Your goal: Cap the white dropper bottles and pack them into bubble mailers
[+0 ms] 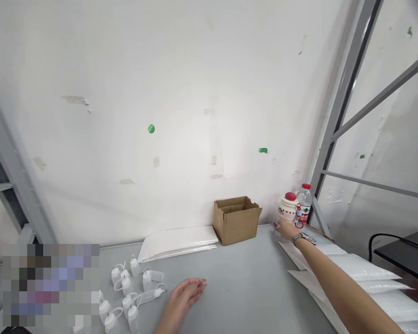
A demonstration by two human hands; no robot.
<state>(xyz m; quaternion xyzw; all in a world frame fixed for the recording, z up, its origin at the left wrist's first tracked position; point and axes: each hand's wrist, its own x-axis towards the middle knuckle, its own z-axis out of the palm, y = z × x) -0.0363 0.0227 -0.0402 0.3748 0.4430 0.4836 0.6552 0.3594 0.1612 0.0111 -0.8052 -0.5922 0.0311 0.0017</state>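
My right hand (284, 228), with a wristwatch on the wrist, stretches to the far right corner of the grey table (237, 273). Its fingers touch the base of a white mug with a red lid (288, 207); whether they grip it is unclear. A clear water bottle with a red cap (304, 200) stands just behind the mug. My left hand (188, 293) hovers low over the table's front, fingers stretched out and holding nothing. Several small white squeeze bottles (132, 290) lie just to its left.
An open cardboard box (236, 219) stands against the white wall. A stack of white padded envelopes (177, 243) lies left of it, and more envelopes (362, 273) are piled along the right edge. Grey metal shelf posts (337, 106) rise at right and left.
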